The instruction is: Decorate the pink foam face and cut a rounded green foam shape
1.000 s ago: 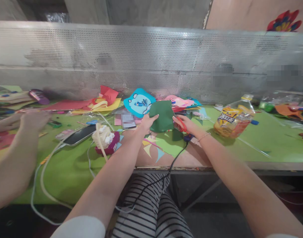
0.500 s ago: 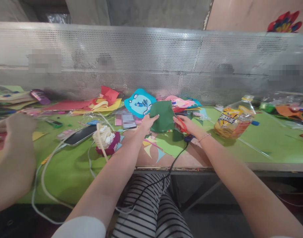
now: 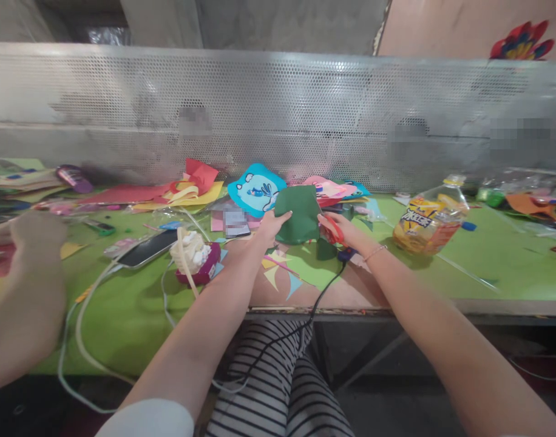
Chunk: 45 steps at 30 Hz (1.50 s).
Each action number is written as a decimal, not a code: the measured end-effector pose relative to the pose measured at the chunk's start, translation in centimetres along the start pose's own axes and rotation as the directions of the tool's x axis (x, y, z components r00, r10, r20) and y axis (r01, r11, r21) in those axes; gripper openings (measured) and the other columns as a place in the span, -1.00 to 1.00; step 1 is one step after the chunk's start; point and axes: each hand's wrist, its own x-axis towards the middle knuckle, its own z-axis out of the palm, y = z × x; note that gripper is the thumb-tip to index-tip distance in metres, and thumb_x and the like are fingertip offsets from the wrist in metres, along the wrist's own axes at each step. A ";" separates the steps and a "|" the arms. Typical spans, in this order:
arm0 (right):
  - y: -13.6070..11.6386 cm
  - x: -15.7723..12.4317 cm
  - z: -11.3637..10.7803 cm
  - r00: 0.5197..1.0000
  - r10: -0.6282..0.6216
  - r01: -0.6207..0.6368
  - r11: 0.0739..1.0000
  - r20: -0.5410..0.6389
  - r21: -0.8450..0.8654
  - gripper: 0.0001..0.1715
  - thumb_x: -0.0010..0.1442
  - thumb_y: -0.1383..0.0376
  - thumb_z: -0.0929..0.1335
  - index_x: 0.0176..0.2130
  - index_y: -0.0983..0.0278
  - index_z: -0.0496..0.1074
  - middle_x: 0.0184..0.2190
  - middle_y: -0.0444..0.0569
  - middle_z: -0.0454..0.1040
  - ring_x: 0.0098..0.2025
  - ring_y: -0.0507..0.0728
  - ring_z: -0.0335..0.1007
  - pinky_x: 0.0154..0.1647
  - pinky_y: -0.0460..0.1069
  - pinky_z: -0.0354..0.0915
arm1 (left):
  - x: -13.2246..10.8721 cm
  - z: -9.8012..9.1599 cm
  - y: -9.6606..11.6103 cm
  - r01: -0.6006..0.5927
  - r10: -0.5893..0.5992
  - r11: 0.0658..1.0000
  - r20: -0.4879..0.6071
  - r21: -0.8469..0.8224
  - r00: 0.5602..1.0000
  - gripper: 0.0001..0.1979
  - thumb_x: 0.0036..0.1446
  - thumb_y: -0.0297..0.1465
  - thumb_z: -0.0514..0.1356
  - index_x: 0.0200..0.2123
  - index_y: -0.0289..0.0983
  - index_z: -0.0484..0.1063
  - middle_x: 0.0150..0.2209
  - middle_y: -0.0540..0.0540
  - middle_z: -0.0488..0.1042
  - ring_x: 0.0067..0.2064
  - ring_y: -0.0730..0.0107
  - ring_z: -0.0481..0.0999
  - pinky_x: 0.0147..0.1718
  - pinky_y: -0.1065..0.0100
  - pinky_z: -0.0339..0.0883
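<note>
A sheet of dark green paper (image 3: 300, 213) is pinched by my left hand (image 3: 272, 226), the thumb lying over its left edge. My right hand (image 3: 343, 229) is closed round the handles of red scissors (image 3: 335, 229) at the sheet's right edge. The scissor blades are hidden, so I cannot tell how far they are apart. Below the sheet lie pale blue and yellow paper scraps (image 3: 271, 278) on the table. Behind it rest a blue paper cutout (image 3: 256, 189) with a drawn figure and a pink cutout (image 3: 326, 189).
A purple box of tissues (image 3: 209, 264) and a phone (image 3: 149, 249) with white cables lie left of my left arm. On the right stands a plastic bottle (image 3: 426, 218). Another person's arm (image 3: 32, 285) rests at far left. A perforated metal panel (image 3: 278, 115) backs the table.
</note>
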 end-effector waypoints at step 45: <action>-0.7 -0.3 0.1 1.000 0.016 -0.016 0.999 0.000 -0.030 -0.50 -0.01 -0.13 0.34 -0.50 0.22 0.23 -0.63 -0.15 0.31 -0.68 -0.04 0.14 -0.69 -0.10 0.08 | -0.3 0.2 0.5 -0.015 0.014 1.000 -0.027 -0.017 1.000 -0.57 -0.25 -0.30 0.40 -0.23 -0.31 0.49 -0.24 -0.16 0.58 -0.16 0.14 0.55 -0.06 0.07 0.40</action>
